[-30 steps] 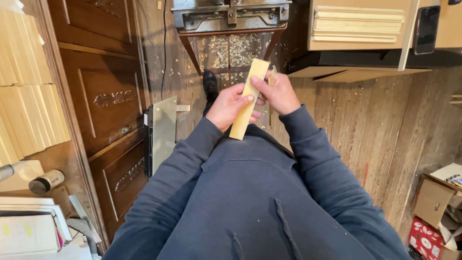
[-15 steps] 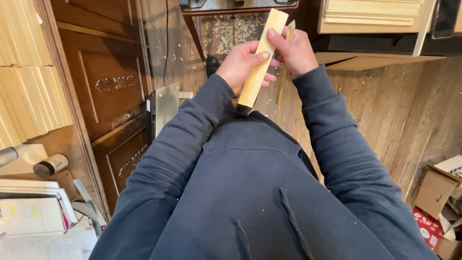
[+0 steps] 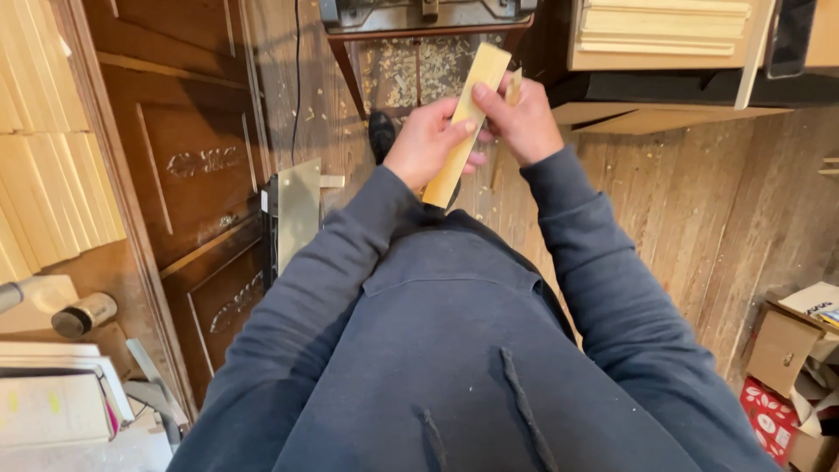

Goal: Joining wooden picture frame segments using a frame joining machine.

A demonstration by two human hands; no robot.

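A long, flat strip of pale yellow wood (image 3: 461,118) is held in front of the person's chest, above the plank floor (image 3: 664,218). Its long axis runs steeply, lower end toward the body, upper end pointing away and slightly right toward the dark metal machine stand (image 3: 419,17). The left hand (image 3: 428,140) is closed around its middle from the left. The right hand (image 3: 523,122) pinches the upper edge from the right, also curled around a smaller sliver of wood (image 3: 513,86).

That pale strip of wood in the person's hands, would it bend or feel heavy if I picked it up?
The wooden strip probably stays stiff: it stands straight though gripped only around its middle by the left hand and right hand. It looks light, being thin and held by fingertips. Its flat faces suggest it would not roll.
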